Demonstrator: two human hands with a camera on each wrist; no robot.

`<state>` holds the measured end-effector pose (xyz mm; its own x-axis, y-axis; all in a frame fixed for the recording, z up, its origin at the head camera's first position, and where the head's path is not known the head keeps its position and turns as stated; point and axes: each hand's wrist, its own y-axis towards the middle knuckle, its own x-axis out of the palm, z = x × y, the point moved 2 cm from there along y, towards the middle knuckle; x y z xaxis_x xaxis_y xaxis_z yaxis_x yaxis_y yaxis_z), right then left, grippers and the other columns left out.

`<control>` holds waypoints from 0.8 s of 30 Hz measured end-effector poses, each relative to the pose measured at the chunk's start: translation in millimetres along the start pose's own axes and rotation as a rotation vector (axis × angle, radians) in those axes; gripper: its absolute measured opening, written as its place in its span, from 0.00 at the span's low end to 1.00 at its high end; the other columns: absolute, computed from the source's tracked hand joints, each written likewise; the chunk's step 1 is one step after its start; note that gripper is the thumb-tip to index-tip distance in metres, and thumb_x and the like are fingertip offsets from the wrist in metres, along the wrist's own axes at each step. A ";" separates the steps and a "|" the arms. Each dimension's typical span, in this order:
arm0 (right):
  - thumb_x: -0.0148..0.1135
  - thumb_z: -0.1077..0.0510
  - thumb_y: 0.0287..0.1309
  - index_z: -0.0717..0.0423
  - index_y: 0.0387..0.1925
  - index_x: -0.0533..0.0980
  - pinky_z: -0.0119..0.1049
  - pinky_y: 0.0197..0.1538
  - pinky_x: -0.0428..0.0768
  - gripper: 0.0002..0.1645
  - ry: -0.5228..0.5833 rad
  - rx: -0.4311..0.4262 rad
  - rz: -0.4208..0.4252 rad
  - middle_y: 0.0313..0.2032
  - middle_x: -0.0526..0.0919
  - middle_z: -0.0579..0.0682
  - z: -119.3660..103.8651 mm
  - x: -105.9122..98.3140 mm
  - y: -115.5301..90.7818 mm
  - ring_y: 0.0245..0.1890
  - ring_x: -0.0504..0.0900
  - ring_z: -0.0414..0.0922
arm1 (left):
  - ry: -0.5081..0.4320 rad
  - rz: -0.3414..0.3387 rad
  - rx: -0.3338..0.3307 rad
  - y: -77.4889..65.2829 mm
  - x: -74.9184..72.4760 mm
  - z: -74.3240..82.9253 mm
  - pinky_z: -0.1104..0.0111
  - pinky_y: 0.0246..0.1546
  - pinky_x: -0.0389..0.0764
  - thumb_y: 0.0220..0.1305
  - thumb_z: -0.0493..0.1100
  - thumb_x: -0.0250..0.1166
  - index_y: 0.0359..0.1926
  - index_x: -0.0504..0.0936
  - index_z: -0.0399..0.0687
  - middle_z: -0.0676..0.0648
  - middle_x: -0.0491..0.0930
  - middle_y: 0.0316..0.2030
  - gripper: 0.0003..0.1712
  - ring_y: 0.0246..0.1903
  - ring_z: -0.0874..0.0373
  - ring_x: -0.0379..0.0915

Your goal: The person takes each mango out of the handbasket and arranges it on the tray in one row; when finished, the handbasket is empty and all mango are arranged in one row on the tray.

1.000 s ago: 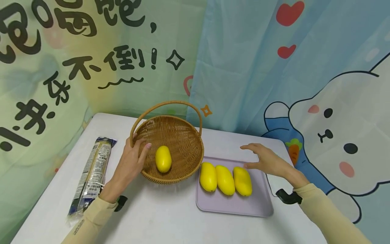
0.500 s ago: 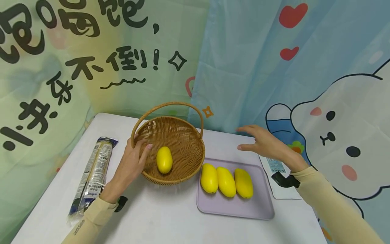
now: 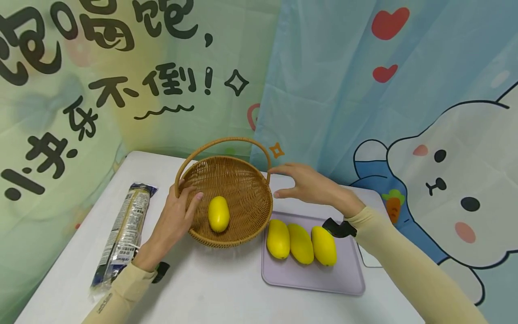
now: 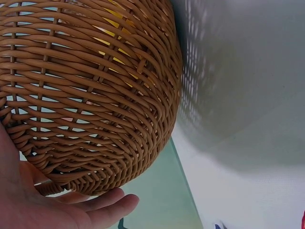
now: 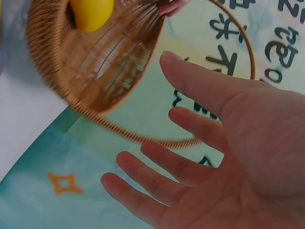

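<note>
A brown wicker basket [image 3: 243, 198] with a tall hoop handle stands tilted toward me, one yellow mango [image 3: 219, 214] inside. At its left side, my left hand [image 3: 174, 218] grips the rim by the foot of the handle, thumb inside. The left wrist view shows fingers behind the basket's weave [image 4: 86, 95]. My right hand [image 3: 309, 184] is at the basket's right side, fingertips right by the handle's base, thumb and fingers spread and holding nothing. In the right wrist view its palm [image 5: 224, 162] faces the basket. Three mangoes [image 3: 301, 244] lie side by side on a lilac tray [image 3: 348, 274].
On the left of the white table [image 3: 218, 288] lies a long plastic-wrapped package [image 3: 125, 225]. A white flat item [image 3: 370, 256] shows partly behind the tray, under the right forearm. Printed cloth [image 3: 315, 90] hangs behind the table's back edge.
My right hand has lifted from above the rightmost mango on the tray and moved left to the basket's handle. The left hand keeps its grip on the basket.
</note>
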<state>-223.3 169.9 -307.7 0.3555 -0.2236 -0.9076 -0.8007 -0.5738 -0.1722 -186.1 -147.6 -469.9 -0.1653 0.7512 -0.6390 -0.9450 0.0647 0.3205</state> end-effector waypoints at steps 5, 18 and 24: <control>0.68 0.42 0.64 0.48 0.72 0.69 0.53 0.66 0.74 0.38 -0.034 -0.028 -0.035 0.70 0.72 0.51 -20.6 3.1 22.4 0.68 0.71 0.53 | 0.007 0.007 0.004 0.3 0.7 -0.7 0.37 0.68 0.63 0.80 0.57 0.49 0.63 0.74 0.32 0.25 0.53 0.73 0.32 0.72 0.30 0.54; 0.67 0.42 0.65 0.47 0.73 0.67 0.49 0.73 0.68 0.39 -0.056 -0.085 -0.153 0.72 0.70 0.50 -52.3 21.7 76.4 0.75 0.63 0.51 | 0.007 0.009 0.014 0.4 1.4 -1.8 0.38 0.68 0.63 0.80 0.57 0.49 0.63 0.74 0.30 0.24 0.53 0.73 0.33 0.72 0.31 0.54; 0.67 0.45 0.66 0.52 0.74 0.66 0.48 0.74 0.66 0.40 -0.032 -0.102 -0.191 0.72 0.70 0.51 -56.7 38.0 95.8 0.75 0.63 0.51 | 0.007 0.011 0.025 0.6 0.6 -1.4 0.38 0.69 0.63 0.80 0.56 0.50 0.63 0.74 0.30 0.24 0.53 0.73 0.32 0.72 0.31 0.54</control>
<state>-259.1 61.8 -337.0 0.4790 -0.0789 -0.8743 -0.6666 -0.6807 -0.3038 -187.2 -148.0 -471.1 -0.1774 0.7473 -0.6403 -0.9360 0.0730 0.3445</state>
